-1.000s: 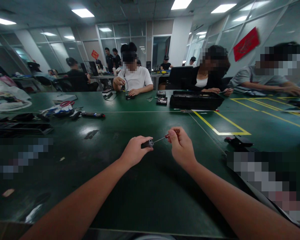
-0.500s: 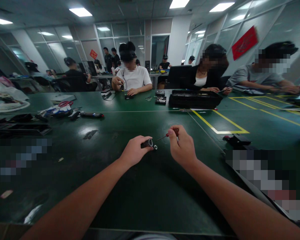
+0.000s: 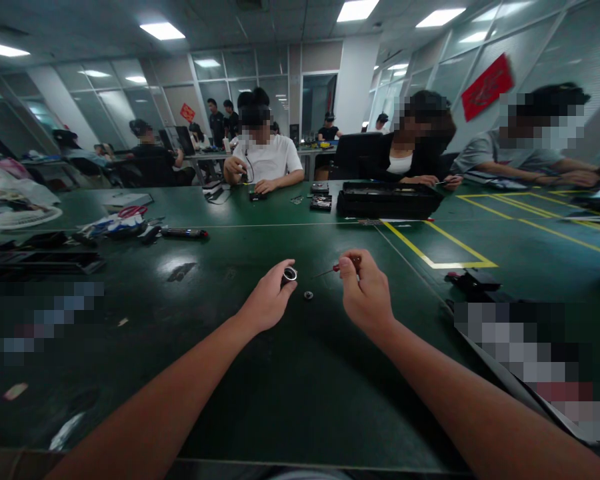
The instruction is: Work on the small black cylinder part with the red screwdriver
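Note:
My left hand [image 3: 269, 297] is closed around a dark tube [image 3: 289, 275], its open metal-rimmed end turned toward me and to the right. The rest of the tube is hidden by the fingers. Between my hands a small round metal part [image 3: 308, 295] lies on the green table [image 3: 300, 393], touched by neither hand. My right hand [image 3: 364, 287] grips the red handle of a screwdriver [image 3: 325, 273]. Its thin shaft points left toward the tube, and the tip is apart from it.
Across the table sits a long black case [image 3: 390, 200] near several people. Left of me lie a dark pen-shaped tool [image 3: 185, 233], red-handled scissors [image 3: 133, 212] and black trays [image 3: 40, 261]. A black device [image 3: 477, 280] is at the right, beyond yellow tape lines [image 3: 455, 265].
My left hand has shifted slightly up and left, turning the tube's open end more toward me. The small metal part now shows apart from the hand. My right hand has barely moved.

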Demonstrator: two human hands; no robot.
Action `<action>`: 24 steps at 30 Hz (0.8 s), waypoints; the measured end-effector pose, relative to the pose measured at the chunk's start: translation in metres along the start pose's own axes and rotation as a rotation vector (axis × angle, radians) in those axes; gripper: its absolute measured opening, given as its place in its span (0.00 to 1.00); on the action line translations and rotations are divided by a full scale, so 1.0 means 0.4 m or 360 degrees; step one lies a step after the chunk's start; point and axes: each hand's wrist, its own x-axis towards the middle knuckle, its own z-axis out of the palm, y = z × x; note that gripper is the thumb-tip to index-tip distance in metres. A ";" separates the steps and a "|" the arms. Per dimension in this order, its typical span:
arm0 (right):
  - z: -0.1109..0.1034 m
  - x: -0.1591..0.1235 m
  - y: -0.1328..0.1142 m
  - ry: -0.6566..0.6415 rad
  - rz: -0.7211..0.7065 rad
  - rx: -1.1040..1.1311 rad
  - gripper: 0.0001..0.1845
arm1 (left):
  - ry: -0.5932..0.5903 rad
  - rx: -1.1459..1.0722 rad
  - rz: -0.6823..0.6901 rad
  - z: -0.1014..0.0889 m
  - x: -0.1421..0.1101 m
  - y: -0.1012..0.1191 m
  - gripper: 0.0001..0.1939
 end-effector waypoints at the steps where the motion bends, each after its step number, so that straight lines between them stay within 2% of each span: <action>1: -0.001 0.000 -0.001 -0.0005 0.0002 0.0003 0.11 | -0.0015 0.0018 -0.0025 -0.001 0.001 0.003 0.24; 4: -0.002 0.002 -0.002 0.0003 -0.0002 0.0008 0.11 | -0.0118 0.0142 -0.0048 -0.003 0.007 0.017 0.22; 9: -0.002 0.004 -0.002 0.0001 -0.0007 0.0014 0.11 | -0.0433 0.0517 0.0048 0.005 0.031 0.028 0.17; 13: -0.003 0.001 -0.001 -0.0007 -0.0018 0.0031 0.11 | -0.0535 0.0827 0.0142 0.018 0.059 0.030 0.24; 15: -0.004 0.000 0.000 -0.0017 -0.0016 0.0034 0.11 | -0.0628 0.0927 0.0149 0.023 0.072 0.037 0.24; 19: -0.005 0.000 -0.001 -0.0033 -0.0004 0.0050 0.11 | -0.0796 0.0943 0.0131 0.021 0.091 0.046 0.15; 24: -0.006 0.002 -0.005 -0.0070 0.0036 0.0074 0.11 | -0.0703 0.0689 0.0101 -0.017 0.090 0.016 0.14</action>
